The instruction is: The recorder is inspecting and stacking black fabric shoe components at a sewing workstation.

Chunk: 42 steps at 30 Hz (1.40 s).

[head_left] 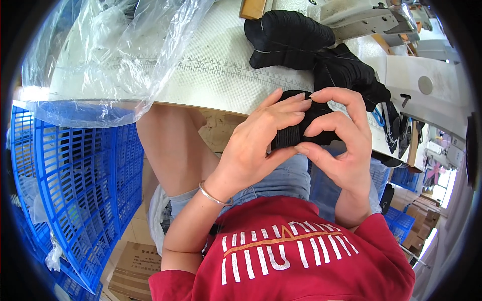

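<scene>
Gripping a black fabric bundle (288, 136) between the left hand (258, 131) and the right hand (344, 138), at the front edge of the worktop (211, 93), right of its middle. Cannot tell whether touching that edge or held clear of it. With the left, grasping across the near side, with fingers laid together over the top and thumb below; with the right, taking hold from the other side, with fingers bent round in a curve and thumb tip close to the left thumb at the bundle's lower edge.

Judging by this two-handed hold, probably at the step of squaring or sorting layers, not yet at setting down. For the next move, likely needing to press the layers level with the left and work along the edge with the right fingertips, without letting any slip. Worth keeping apart from the large black stack (288, 40) toward the far edge, from the adjoining black stack (346, 70) just behind the fingers, and from the clear plastic bag (130, 60) draped over the worktop's left end.
</scene>
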Tool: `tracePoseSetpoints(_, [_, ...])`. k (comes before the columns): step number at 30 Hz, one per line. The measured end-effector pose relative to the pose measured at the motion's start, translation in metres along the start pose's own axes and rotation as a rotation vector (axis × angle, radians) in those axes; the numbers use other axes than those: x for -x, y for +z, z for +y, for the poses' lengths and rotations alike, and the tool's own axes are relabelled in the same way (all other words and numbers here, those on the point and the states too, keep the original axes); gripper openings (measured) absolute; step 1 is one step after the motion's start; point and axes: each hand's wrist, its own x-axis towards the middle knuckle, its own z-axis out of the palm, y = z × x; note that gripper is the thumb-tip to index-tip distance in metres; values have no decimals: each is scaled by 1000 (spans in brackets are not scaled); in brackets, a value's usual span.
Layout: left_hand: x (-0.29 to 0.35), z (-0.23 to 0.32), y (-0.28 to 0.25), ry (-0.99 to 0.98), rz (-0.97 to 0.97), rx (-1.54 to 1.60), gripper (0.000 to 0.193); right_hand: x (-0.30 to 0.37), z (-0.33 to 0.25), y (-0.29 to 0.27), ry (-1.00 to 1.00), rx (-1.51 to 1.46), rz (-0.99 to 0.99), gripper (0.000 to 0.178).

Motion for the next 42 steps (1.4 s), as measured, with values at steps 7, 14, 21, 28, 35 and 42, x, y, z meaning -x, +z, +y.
tracePoseSetpoints(7, [1, -1, 0, -1, -8, -5, 50, 0, 2, -1, -3, -10, -16, 25])
tracePoseSetpoints(14, [-1, -1, 0, 21, 23, -3, 48, -2, 1, -1, -90, 47, -7, 21])
tracePoseSetpoints(21, [1, -2, 0, 0, -2, -1, 51, -6, -6, 4, -97, 105, 17, 24])
tracePoseSetpoints(28, [1, -2, 0, 8, 6, -5, 52, -1, -3, 3, -24, 30, 8, 24])
tracePoseSetpoints(35, [2, -4, -2, 5, 3, -4, 53, -8, -8, 1, -75, 80, -28, 25])
tracePoseSetpoints(42, [2, -4, -1, 12, 3, 2, 54, -6, -5, 0, -52, 70, -40, 25])
